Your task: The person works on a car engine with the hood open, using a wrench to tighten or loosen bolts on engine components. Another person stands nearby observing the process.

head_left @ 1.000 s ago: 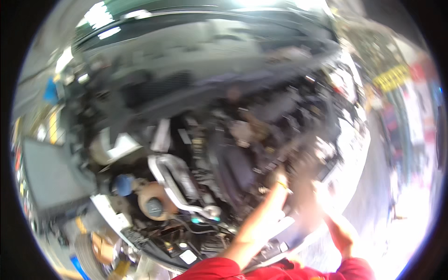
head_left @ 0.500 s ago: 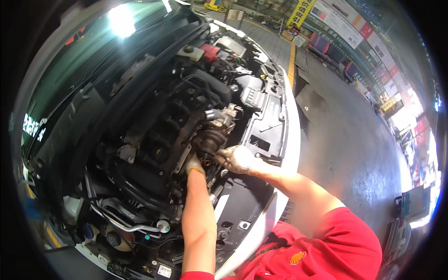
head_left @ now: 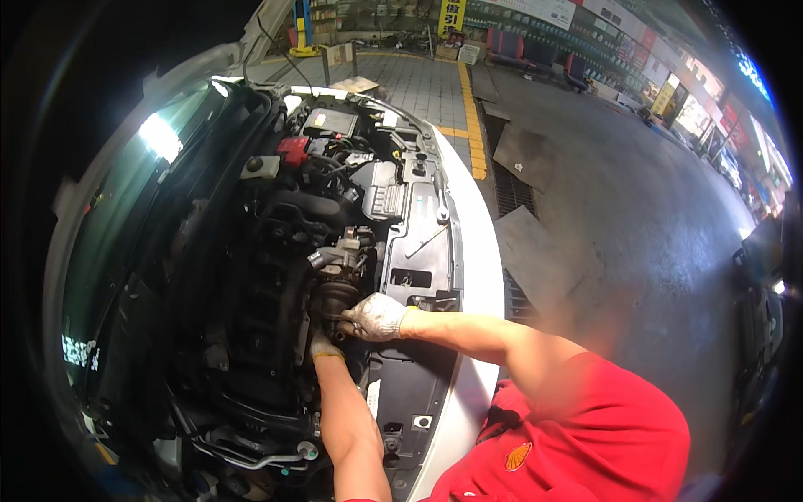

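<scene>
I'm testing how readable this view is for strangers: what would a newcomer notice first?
Probably the bright red shirt at the lower right, against the car's white front edge. Next, near the middle, the white-gloved right hand at the dark engine, with the left hand partly hidden beside it. Farther up, a small red cover stands out under the open hood.

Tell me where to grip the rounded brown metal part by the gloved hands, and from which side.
Brown metal part: probably around its ridged middle, from above, on the black front panel side. Its upper surface is exposed and its curve suits wrapped fingers; the right hand comes from that side, while the left hand crowds its near end.
</scene>
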Tool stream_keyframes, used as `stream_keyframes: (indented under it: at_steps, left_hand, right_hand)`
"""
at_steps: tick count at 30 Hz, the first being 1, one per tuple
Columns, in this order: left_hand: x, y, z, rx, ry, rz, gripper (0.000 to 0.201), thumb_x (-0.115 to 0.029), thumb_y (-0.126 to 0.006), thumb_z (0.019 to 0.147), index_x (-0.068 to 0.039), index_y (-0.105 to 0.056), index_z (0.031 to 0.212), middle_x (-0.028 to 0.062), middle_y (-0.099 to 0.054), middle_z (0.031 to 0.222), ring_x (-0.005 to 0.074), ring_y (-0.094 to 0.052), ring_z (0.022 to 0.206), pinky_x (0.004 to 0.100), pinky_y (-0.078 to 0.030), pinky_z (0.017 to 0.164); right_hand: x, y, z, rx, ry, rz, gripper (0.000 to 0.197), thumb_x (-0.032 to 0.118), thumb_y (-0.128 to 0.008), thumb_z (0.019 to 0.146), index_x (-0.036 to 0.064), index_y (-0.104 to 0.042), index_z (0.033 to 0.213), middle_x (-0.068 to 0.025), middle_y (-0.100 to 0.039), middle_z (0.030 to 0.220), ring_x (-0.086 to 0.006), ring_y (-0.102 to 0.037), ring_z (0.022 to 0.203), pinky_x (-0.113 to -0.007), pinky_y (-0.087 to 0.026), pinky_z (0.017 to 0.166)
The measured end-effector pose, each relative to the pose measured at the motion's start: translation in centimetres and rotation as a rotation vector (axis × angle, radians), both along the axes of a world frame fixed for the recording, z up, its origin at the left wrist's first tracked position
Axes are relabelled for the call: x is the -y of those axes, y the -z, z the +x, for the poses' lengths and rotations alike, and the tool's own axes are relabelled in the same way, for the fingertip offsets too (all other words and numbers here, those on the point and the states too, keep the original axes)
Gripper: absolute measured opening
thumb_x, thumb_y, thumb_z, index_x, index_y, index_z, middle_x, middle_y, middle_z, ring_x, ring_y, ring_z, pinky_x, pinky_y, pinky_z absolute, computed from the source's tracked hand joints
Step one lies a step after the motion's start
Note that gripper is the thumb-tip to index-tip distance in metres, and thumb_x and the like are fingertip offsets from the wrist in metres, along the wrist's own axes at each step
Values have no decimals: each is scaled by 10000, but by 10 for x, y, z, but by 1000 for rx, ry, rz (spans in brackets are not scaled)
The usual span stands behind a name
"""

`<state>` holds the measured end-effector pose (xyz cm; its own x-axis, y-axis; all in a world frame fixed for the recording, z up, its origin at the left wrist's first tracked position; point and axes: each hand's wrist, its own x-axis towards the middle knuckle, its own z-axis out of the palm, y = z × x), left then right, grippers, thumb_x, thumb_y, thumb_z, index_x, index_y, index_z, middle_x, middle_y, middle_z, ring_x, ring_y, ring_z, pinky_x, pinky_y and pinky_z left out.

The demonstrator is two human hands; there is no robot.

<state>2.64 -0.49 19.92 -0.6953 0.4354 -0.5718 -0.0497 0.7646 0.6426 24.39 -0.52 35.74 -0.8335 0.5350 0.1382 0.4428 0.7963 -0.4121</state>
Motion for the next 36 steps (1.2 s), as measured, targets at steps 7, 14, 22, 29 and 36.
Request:
stream_keyframes:
  at_steps: [7, 14, 22, 29, 36]
  left_hand:
    - [9, 6, -5, 7, -17, -12, 653, -530, -544, 1030, -26, -685, 1422, 170, -646, 1523, 351, -602, 1409, 412, -450, 1197]
    - [7, 7, -2, 21, 1, -23, 636, -506, -536, 1034, -30, -678, 1430, 181, -642, 1523, 363, -597, 1412, 420, -447, 1201]
    - [6, 7, -10, -15, 43, -8, 616, -479, -526, 1038, -33, -670, 1438, 192, -638, 1524, 375, -592, 1415, 429, -444, 1205]
    - [-5, 34, -8, -24, 94, 19, 600, -455, -518, 1042, -36, -664, 1446, 203, -634, 1524, 387, -587, 1418, 436, -442, 1208]
    - [12, 30, -14, -29, 53, -7, 584, -431, -510, 1046, -40, -657, 1453, 213, -630, 1524, 398, -583, 1421, 444, -439, 1212]
  right_hand:
    - [2, -1, -3, 23, -14, -63, 403, 410, -582, 1094, 52, -727, 1207, -229, -738, 839, -453, -735, 824, -547, -595, 750]
    - [7, -4, -2, 32, -8, -62, 404, 418, -577, 1104, 48, -732, 1147, -216, -750, 862, -444, -739, 865, -544, -595, 769]
    - [4, -2, -13, 31, 24, -111, 436, 458, -560, 1101, 72, -740, 1192, -212, -757, 894, -445, -740, 893, -542, -598, 793]
    - [-2, 13, 3, -7, 12, -75, 419, 408, -596, 1060, 143, -711, 1364, -202, -757, 861, -449, -734, 829, -550, -589, 717]
    - [17, 0, -3, -13, 7, -126, 427, 433, -566, 1081, 128, -717, 1339, -206, -763, 882, -448, -738, 850, -553, -591, 744]
